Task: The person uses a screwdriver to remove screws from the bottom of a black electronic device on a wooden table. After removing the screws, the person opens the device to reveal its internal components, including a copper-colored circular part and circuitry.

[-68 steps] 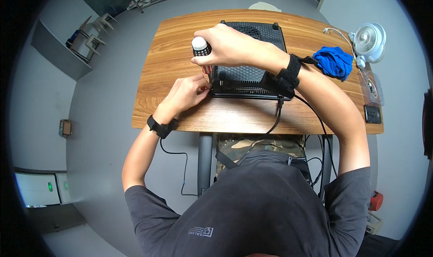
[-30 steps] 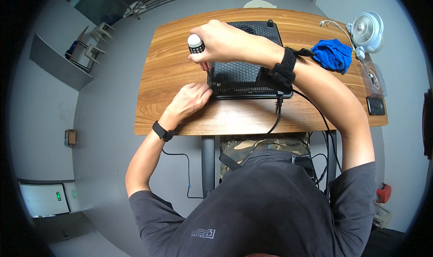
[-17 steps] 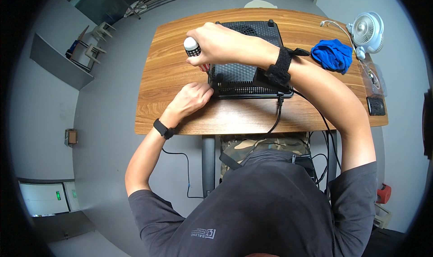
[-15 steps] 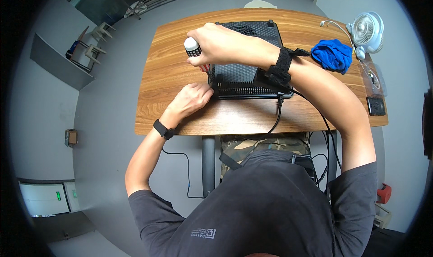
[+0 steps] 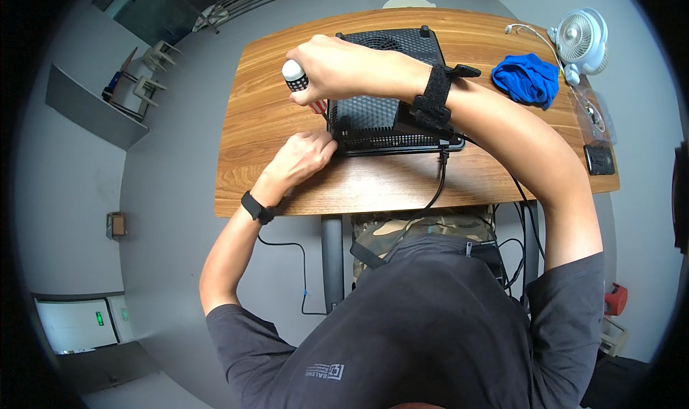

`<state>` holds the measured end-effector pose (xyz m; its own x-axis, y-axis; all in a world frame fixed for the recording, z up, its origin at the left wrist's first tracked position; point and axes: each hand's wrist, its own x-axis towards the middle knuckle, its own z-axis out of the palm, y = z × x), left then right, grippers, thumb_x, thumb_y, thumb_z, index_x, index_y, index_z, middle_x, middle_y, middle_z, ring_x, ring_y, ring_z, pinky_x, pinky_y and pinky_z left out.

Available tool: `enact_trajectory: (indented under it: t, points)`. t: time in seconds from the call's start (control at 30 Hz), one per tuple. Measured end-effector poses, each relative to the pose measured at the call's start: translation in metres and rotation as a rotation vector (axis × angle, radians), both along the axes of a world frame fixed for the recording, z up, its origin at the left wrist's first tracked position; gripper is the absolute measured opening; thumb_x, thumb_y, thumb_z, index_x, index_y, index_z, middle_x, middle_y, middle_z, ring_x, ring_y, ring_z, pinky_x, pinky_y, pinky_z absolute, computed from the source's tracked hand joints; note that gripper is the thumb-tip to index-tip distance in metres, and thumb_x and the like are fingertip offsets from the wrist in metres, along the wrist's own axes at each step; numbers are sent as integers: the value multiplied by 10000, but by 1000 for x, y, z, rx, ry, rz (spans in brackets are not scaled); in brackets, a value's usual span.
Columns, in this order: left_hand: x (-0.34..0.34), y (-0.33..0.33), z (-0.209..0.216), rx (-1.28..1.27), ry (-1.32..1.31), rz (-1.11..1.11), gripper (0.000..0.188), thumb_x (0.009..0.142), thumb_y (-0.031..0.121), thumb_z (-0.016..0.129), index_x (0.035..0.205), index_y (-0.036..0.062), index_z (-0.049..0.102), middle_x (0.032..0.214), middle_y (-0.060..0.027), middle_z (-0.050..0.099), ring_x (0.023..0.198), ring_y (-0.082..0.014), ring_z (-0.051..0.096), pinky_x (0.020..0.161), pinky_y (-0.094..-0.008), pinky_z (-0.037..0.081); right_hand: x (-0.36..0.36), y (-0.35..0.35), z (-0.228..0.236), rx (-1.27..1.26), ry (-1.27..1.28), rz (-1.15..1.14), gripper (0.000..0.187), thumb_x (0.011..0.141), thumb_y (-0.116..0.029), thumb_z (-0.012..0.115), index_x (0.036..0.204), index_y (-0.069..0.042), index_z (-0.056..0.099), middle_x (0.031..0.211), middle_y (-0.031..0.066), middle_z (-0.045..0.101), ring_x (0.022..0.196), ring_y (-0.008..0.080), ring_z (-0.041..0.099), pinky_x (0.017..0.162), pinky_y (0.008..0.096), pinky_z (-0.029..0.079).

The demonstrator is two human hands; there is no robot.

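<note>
A black appliance [image 5: 387, 109] with a vented, textured underside facing up lies on the table; a round fan grille shows near its far side. My right hand [image 5: 326, 68] is closed round a screwdriver [image 5: 294, 76] with a white-ended, black-and-red handle. The tool is tilted, its shaft reaching down toward the appliance's near left corner; its tip is too small to make out. At that same corner my left hand [image 5: 305, 155] is closed, its fingers curled against the edge. My right forearm covers part of the appliance.
A black cord [image 5: 441, 175] runs from the appliance's near side over the table's front edge. Toward the right of the wooden table [image 5: 265, 122] are a blue cloth [image 5: 526, 81], a small white fan [image 5: 580, 44], a clear plastic container [image 5: 597, 118] and a black flat object [image 5: 598, 160].
My right hand has shifted slightly left, and the screwdriver leans more, its handle end further left. The left hand stays at the corner.
</note>
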<state>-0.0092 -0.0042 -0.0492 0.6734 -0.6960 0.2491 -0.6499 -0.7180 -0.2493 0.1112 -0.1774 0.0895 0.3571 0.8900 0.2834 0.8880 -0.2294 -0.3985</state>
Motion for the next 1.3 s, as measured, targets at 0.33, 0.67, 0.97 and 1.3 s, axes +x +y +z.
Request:
enact_trajectory:
  t: [0.33, 0.67, 0.97, 1.3]
  points:
    - [0, -1, 0, -120, 45, 13, 96, 828, 62, 700, 889, 36, 631, 754, -99, 582, 696, -283, 633, 643, -402, 546, 5, -4, -2, 7, 16, -22, 372, 828, -291, 818, 922, 46, 691, 769, 220, 722, 767, 351, 747, 694, 418, 603]
    - [-5, -4, 2, -161, 115, 112, 67, 843, 48, 658, 871, 25, 601, 784, -112, 572, 729, -285, 642, 639, -403, 555, 6, -3, -5, 7, 51, -8, 383, 827, -295, 824, 900, 54, 685, 750, 230, 712, 746, 354, 743, 662, 413, 602]
    - [-9, -9, 4, -302, 133, 151, 68, 868, 45, 637, 850, 18, 578, 800, -143, 584, 712, -317, 664, 634, -425, 567, 5, -6, -2, 12, 32, -12, 371, 815, -277, 821, 889, 57, 679, 750, 233, 712, 749, 363, 742, 666, 422, 603]
    - [-20, -18, -2, -10, 38, 189, 66, 873, 73, 603, 833, 47, 557, 828, -115, 595, 786, -254, 674, 642, -384, 571, 6, -5, -5, 22, 22, -4, 387, 821, -292, 823, 904, 59, 681, 760, 229, 720, 753, 353, 746, 676, 410, 609]
